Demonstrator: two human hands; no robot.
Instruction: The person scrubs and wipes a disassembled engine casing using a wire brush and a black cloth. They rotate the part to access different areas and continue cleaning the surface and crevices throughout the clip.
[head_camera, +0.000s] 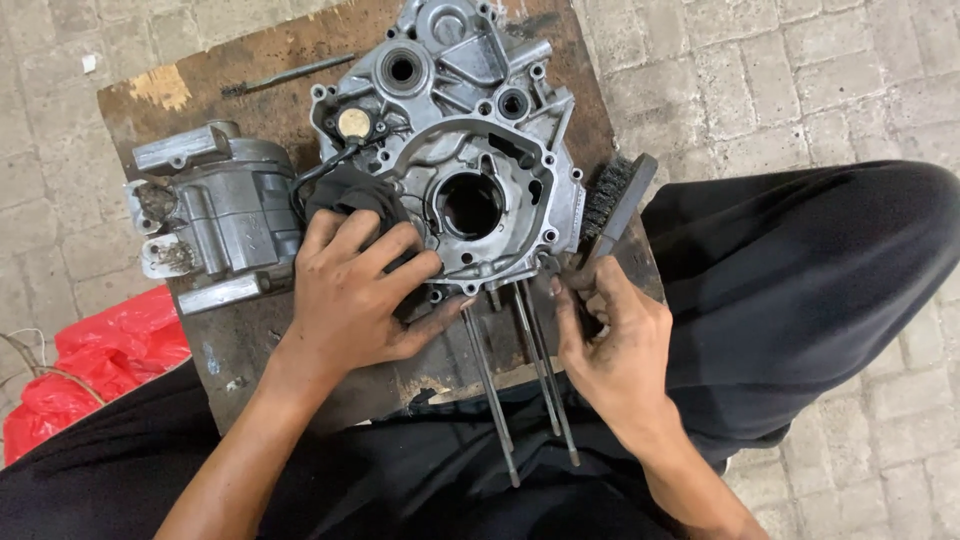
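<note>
Crankcase (470, 160) on stained wooden board (250, 70) over paving (800, 60); left hand (350, 290) spread flat on black cloth (355, 195), right hand (610, 345) gripping wire brush (612, 205). Cylinder block (215, 215) beyond left fingers; studs (540, 370) between hands.

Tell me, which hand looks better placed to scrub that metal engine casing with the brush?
Probably the right hand: it already grips the black brush, whose bristles lie against the engine casing edge. The left hand lies flat on a dark cloth, seemingly steadying the casing.
</note>
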